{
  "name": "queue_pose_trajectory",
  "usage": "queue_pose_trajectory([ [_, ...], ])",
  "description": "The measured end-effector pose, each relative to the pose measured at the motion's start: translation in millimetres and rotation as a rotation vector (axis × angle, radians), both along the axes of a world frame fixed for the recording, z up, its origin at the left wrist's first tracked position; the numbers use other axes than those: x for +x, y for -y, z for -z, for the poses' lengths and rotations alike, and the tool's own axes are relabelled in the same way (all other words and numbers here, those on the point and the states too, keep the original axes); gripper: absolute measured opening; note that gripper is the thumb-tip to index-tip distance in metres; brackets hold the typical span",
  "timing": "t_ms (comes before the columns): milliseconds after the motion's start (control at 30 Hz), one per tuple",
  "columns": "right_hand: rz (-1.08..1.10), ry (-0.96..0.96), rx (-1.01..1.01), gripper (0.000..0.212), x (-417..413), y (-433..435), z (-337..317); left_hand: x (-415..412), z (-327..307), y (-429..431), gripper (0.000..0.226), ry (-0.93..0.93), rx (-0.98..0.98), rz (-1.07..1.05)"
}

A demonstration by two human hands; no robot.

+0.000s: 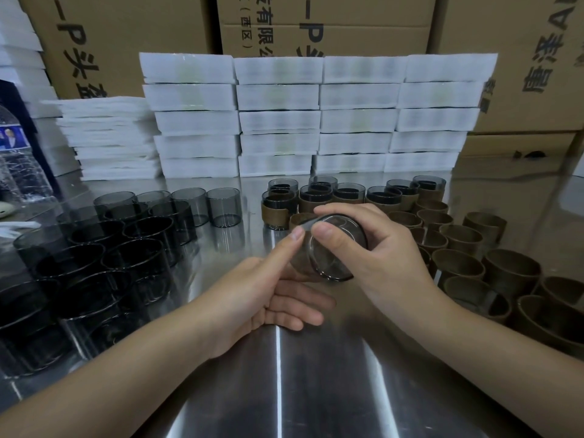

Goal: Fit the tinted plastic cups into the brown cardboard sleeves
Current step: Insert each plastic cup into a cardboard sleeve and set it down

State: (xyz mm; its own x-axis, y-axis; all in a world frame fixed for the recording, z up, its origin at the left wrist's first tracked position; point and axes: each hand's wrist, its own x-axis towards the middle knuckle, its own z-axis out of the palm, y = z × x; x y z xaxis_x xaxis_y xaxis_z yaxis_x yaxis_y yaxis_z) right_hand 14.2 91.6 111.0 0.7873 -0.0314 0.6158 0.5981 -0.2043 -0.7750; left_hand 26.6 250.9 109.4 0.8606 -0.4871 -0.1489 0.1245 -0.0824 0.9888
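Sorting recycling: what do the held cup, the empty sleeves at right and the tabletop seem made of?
Cup: glossy, smoke-tinted, see-through with bright glints, likely plastic. Sleeves: matte brown, no shine, apparently cardboard. Tabletop: mirror-streaked grey, probably stainless steel.

On the table [284, 390]: bare cups [104, 245] left, empty sleeves [474, 248] right, sleeved cups [347, 194] far centre. At centre, the held cup [335, 263] in the right hand [388, 257]. Stacked pads [316, 115] behind; cartons [126, 42] farthest.
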Motion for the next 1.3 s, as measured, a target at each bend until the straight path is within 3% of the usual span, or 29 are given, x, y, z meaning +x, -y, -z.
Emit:
queue_pose_trajectory([
  [1100,0.008,-0.051,0.033,0.023,1.2,1.1,-2.4,1.5,4.7,3.7,0.082,-0.012,-0.105,-0.068],
  [1300,0.024,-0.122,-0.068,0.032,5.8,-1.3,5.7,2.4,5.4,1.6,0.061,0.01,-0.225,-0.062],
])
